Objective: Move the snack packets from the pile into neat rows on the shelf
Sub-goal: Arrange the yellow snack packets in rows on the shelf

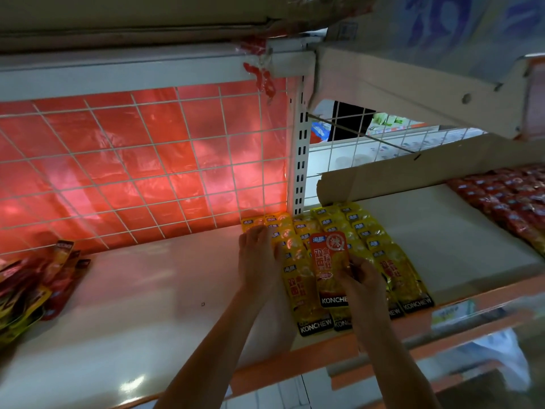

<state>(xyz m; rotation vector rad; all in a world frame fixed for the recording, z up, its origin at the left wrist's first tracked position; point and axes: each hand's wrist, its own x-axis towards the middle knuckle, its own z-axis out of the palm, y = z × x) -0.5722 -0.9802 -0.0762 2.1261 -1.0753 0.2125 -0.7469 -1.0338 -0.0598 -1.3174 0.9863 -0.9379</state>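
Yellow snack packets (383, 252) lie in overlapping rows on the white shelf (153, 290), near the slotted upright. My right hand (361, 276) holds an orange-red packet (330, 264) by its lower part, over the yellow rows. My left hand (256, 258) lies flat with straight fingers along the left edge of the leftmost yellow row. A loose pile of red and yellow packets (32, 287) sits at the far left of the shelf.
A white wire grid with red plastic behind it (141, 160) backs the shelf. A cardboard divider (413, 175) stands right of the upright (300, 160). Red packets (507, 196) fill the shelf at far right. An orange shelf edge (295, 364) runs along the front.
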